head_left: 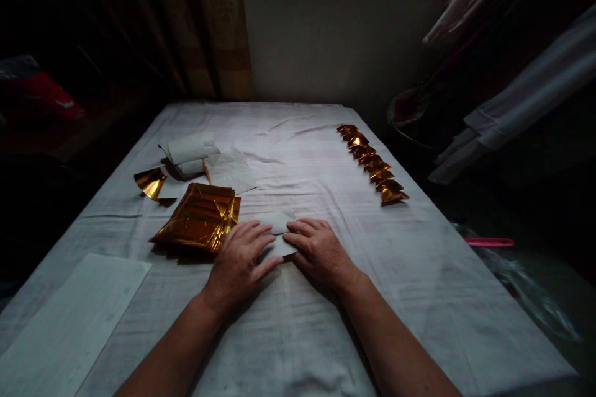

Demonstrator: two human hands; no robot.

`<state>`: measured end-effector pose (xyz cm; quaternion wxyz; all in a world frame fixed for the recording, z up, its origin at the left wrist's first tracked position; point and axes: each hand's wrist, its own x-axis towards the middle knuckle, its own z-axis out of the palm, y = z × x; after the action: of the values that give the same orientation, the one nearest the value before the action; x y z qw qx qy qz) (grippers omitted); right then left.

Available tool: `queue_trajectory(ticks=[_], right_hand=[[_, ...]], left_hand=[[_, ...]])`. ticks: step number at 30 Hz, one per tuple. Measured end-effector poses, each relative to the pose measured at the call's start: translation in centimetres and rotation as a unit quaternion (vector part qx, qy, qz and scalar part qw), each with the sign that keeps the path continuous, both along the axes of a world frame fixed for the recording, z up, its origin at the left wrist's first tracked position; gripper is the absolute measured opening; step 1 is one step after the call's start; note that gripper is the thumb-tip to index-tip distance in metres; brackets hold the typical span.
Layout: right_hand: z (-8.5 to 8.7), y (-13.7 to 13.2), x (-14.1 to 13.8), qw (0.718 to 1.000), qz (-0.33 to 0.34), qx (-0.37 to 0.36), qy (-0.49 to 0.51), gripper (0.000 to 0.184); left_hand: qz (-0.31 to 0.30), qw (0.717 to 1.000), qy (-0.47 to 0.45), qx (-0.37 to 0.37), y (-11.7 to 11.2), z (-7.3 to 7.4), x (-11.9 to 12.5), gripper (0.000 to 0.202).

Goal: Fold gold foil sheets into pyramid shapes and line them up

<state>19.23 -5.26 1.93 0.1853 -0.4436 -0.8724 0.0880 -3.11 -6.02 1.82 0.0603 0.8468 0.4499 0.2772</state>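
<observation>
A small sheet of paper (278, 223), pale side up and partly folded, lies on the cloth-covered table between my two hands. Its lower flap is pressed under my fingers. My left hand (242, 257) rests flat on its left side, fingers stretched out and slightly apart. On the opposite side my right hand (319, 251) lies with its fingers extended over the paper's right edge. Close beside my left hand is a stack of shiny gold foil paper (198, 217). Parts of the folded sheet are hidden under the fingers.
A row of folded gold pieces (372, 164) runs along the table's right side. Crumpled pale paper (190, 152) and a curled gold sheet (151, 183) lie behind the stack. A white sheet (79, 316) covers the left front. Clothes (526, 105) hang at right.
</observation>
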Motion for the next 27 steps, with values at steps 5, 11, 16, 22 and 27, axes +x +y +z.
queue_trajectory(ticks=[5, 11, 16, 22, 27], right_hand=[[0.2, 0.0, 0.4, 0.999, 0.007, -0.015, 0.04, 0.031], [-0.1, 0.2, 0.9, 0.995, -0.007, -0.019, 0.102, 0.019], [-0.8, 0.7, 0.1, 0.983, -0.079, -0.03, 0.162, 0.016], [-1.3, 1.0, -1.3, 0.972, -0.16, -0.022, 0.169, 0.007], [-1.5, 0.8, -1.7, 0.971, -0.179, -0.008, 0.16, 0.004]], left_hand=[[-0.034, 0.998, 0.044, -0.039, -0.1, -0.4, 0.1, 0.033], [-0.017, 0.998, -0.011, -0.052, 0.2, -0.6, -0.1, 0.025], [0.056, 0.995, -0.051, -0.062, 0.6, -0.5, 0.4, 0.027], [0.082, 0.995, -0.05, -0.019, 1.0, -1.1, 0.8, 0.038], [0.066, 0.998, -0.025, -0.004, 0.8, -1.2, 0.8, 0.032]])
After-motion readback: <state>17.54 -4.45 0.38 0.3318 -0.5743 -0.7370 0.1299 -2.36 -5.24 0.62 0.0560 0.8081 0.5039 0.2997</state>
